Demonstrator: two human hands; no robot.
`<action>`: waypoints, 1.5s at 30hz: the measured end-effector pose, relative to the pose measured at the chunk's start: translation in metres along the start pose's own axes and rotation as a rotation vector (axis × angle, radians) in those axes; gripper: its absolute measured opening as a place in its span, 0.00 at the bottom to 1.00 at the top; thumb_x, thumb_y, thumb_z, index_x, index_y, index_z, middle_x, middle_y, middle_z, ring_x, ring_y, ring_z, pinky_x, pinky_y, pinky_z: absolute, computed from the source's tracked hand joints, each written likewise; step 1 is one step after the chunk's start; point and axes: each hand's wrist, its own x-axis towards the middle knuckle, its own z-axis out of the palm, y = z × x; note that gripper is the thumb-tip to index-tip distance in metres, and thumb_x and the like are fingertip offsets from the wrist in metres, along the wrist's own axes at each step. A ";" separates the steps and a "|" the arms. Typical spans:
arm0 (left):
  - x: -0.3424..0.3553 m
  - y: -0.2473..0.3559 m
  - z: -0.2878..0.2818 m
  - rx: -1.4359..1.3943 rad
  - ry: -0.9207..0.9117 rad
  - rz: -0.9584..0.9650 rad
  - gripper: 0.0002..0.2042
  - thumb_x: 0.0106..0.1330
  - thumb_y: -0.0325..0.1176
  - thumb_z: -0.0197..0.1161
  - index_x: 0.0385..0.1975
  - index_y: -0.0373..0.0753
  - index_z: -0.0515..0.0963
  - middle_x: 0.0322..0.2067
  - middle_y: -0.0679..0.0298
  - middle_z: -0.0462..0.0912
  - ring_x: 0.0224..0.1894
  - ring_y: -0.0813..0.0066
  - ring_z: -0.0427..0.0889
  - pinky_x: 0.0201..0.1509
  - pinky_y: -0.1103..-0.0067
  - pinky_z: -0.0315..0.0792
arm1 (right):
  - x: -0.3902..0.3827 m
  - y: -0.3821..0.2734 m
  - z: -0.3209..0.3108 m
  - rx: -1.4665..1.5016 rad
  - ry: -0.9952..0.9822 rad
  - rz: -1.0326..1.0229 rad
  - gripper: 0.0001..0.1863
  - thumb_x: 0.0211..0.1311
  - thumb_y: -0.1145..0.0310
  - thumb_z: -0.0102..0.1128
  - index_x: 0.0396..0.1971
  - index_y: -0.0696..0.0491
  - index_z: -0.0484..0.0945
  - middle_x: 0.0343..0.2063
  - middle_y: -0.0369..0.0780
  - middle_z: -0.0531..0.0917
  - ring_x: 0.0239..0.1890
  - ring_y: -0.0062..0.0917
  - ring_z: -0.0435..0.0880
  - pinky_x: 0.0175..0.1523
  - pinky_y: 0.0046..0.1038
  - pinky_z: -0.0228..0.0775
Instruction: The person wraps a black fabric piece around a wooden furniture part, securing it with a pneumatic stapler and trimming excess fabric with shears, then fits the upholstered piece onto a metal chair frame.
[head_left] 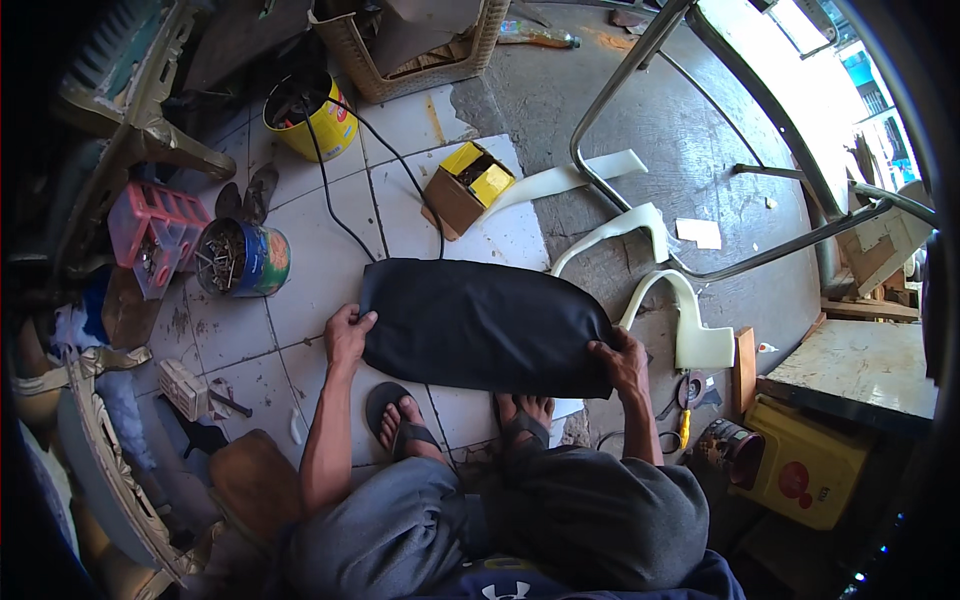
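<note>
Already the black cover [485, 325] seems to lie over the whole long pad on the floor, smooth on top with only soft folds near the ends; I judge that the covering is laid on but not fixed yet, because both ends are held by hand. It lies on a white sheet [500, 235] on the tiled floor [235, 330], just in front of the person's two feet in sandals. The left hand [347, 335] is closed around the left end of the cover, fingers curled over the edge. The right hand [620, 362] clamps the lower right corner in the same way.

Its material looks like matte synthetic leather, dark and slightly shiny where the light falls. Its shape is long, with rounded ends. To the right lie pale curved foam pieces [675, 320], soft-looking and cream in colour, beside a bent metal tube frame [640, 60]. A small yellow cardboard box [468, 185] stands open behind the cover, and a round tin full of nails [240, 260] is at the left. A black cable [340, 215] runs across the tiles to the cover.
</note>
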 end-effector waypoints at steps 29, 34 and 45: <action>-0.079 0.042 0.022 0.435 -0.246 0.778 0.29 0.65 0.48 0.68 0.62 0.39 0.75 0.50 0.53 0.80 0.56 0.53 0.75 0.67 0.58 0.61 | -0.020 0.059 -0.002 -0.758 -0.141 -0.413 0.27 0.60 0.65 0.66 0.60 0.50 0.74 0.41 0.42 0.86 0.52 0.42 0.84 0.54 0.43 0.75; -0.054 0.040 0.048 0.333 -0.317 0.524 0.19 0.67 0.53 0.66 0.41 0.42 0.83 0.39 0.61 0.84 0.48 0.57 0.80 0.59 0.61 0.62 | 0.033 0.103 -0.097 -0.879 0.489 -0.011 0.21 0.63 0.64 0.63 0.55 0.53 0.77 0.46 0.47 0.84 0.49 0.45 0.83 0.52 0.43 0.75; -0.040 0.039 0.058 0.401 -0.394 0.374 0.17 0.65 0.55 0.67 0.37 0.46 0.84 0.36 0.62 0.88 0.49 0.59 0.82 0.55 0.58 0.62 | -0.021 0.047 0.030 -0.676 0.647 -0.431 0.26 0.54 0.71 0.64 0.55 0.57 0.74 0.54 0.52 0.75 0.59 0.47 0.72 0.63 0.49 0.63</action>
